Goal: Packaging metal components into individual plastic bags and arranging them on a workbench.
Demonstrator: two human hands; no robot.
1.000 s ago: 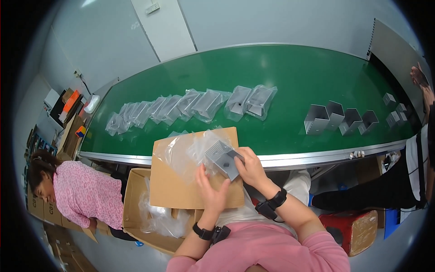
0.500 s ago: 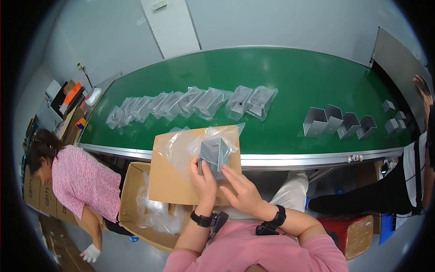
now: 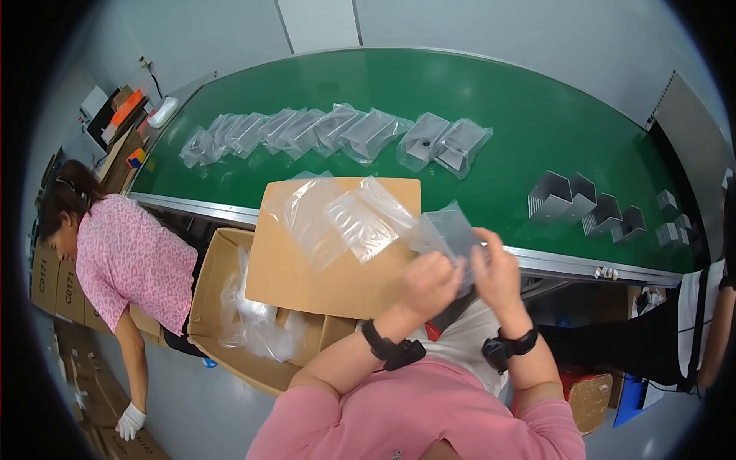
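A grey finned metal heat sink (image 3: 451, 233) sits inside a clear plastic bag, held in front of me just right of the cardboard sheet. My left hand (image 3: 431, 282) is curled closed at the bag's near left side. My right hand (image 3: 496, 270) grips the bag's right side, its fingers bent around the edge. Both hands are a little blurred. Flat clear plastic bags (image 3: 360, 230) lie on the brown cardboard sheet (image 3: 307, 287), left of my hands.
A row of bagged heat sinks (image 3: 299, 132) crosses the green table (image 3: 383, 73). Bare heat sinks (image 3: 549, 197) and smaller grey blocks (image 3: 668, 203) stand at the right. An open carton (image 3: 215, 276) holds plastic bags. A person in pink (image 3: 138, 253) bends at the left; another (image 3: 705, 322) stands right.
Both hands have moved right with the heat sink, off the cardboard sheet. It is now in the bag, and my left hand has curled closed. My view has shifted.
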